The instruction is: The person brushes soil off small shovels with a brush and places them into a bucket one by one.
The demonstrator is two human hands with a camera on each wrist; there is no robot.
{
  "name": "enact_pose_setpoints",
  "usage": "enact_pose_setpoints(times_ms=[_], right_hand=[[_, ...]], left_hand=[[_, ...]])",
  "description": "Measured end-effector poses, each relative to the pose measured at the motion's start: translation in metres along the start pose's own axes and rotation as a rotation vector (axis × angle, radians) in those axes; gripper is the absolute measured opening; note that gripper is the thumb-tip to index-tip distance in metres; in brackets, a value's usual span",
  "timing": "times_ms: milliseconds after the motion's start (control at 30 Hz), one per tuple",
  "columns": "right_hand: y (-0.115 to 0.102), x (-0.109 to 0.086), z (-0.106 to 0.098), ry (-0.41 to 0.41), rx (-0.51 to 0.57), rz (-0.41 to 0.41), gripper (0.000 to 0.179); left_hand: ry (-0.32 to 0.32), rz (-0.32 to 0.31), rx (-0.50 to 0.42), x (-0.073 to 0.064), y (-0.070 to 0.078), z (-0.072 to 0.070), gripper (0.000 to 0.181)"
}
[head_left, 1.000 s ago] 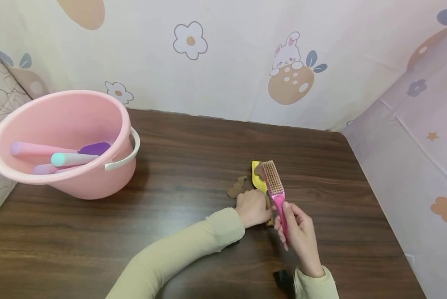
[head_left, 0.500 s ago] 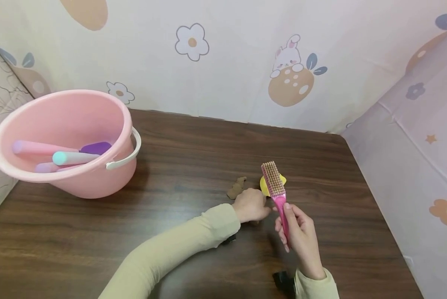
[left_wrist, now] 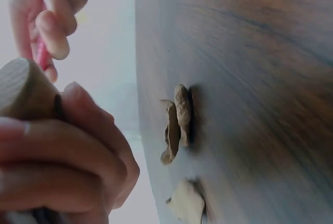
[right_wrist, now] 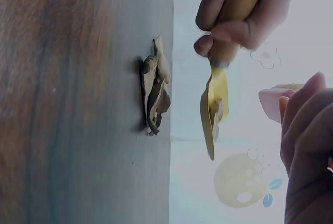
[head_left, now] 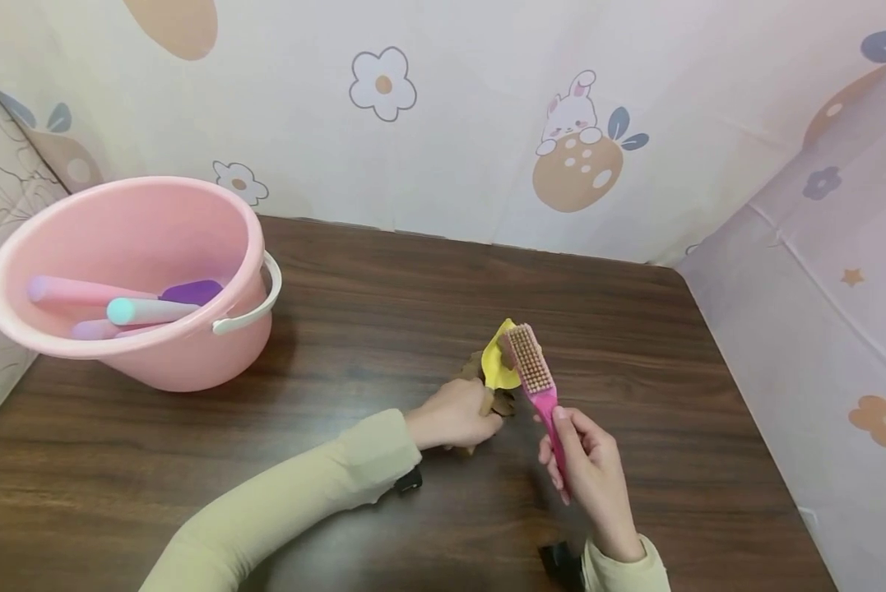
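Note:
In the head view my left hand [head_left: 453, 415] grips the wooden handle [right_wrist: 234, 24] of a small yellow hand trowel [head_left: 494, 367], raised above the table. A brown piece like a dry leaf [right_wrist: 217, 114] lies on the blade. My right hand [head_left: 592, 464] holds a pink brush [head_left: 533, 368] by its handle, bristles turned up; its head overlaps the trowel's blade in the head view. Several more dry, curled leaf pieces [left_wrist: 176, 122] lie on the table below the left hand, partly hidden by it in the head view.
A pink bucket [head_left: 191, 362] with a white handle stands at the left on the dark wooden table [head_left: 368, 288]. Inside it are a purple blade [head_left: 192, 292] and several pastel handles [head_left: 150, 311]. A patterned cloth [head_left: 457, 148] hangs behind the table.
My left hand first swung the trowel rightward behind the brush, then brought it back left over the leaf pieces on the table. The right hand with the brush has hardly moved.

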State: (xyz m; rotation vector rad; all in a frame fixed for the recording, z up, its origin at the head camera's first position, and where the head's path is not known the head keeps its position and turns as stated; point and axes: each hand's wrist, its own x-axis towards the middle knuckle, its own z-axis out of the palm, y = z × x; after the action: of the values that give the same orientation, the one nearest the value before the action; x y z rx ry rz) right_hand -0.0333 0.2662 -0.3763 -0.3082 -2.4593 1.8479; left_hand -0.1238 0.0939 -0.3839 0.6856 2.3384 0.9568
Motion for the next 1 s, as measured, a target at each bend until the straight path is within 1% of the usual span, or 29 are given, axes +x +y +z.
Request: enact_pose_setpoints(times_ms=[133,200,333,467,567,633,700,800,900,1000], right_hand=[[-0.002,-0.001,0.003,-0.016,-0.043,-0.018,0.037],[-0.003,-0.002,0.005,-0.021,-0.061,-0.031,0.035],[-0.005,-0.003,0.008,-0.036,-0.093,-0.073,0.029],[-0.007,-0.005,0.012,-0.056,-0.133,-0.155,0.019],[-0.008,-0.006,0.014,-0.055,-0.175,-0.244,0.01],[-0.008,-0.007,0.015,-0.045,-0.208,-0.307,0.007],[-0.008,-0.008,0.017,-0.03,-0.24,-0.367,0.008],[-0.007,-0.008,0.019,-0.02,-0.272,-0.419,0.016],[-0.006,-0.007,0.021,-0.017,-0.295,-0.443,0.021],[-0.003,-0.006,0.023,-0.003,-0.321,-0.447,0.024]], left_hand=[[-0.003,-0.027,-0.105,-0.015,-0.007,-0.006,0.035],[-0.008,-0.029,-0.154,-0.022,-0.01,-0.009,0.032],[0.005,-0.019,-0.189,-0.036,-0.017,-0.013,0.028],[0.016,0.001,-0.197,-0.047,-0.022,-0.017,0.028],[0.026,0.008,-0.225,-0.054,-0.026,-0.02,0.027],[0.032,0.003,-0.248,-0.059,-0.027,-0.022,0.024],[0.041,0.0,-0.261,-0.063,-0.029,-0.023,0.021],[0.058,-0.004,-0.266,-0.069,-0.031,-0.023,0.018],[0.076,0.006,-0.263,-0.073,-0.032,-0.023,0.018],[0.085,0.012,-0.246,-0.075,-0.033,-0.022,0.021]])
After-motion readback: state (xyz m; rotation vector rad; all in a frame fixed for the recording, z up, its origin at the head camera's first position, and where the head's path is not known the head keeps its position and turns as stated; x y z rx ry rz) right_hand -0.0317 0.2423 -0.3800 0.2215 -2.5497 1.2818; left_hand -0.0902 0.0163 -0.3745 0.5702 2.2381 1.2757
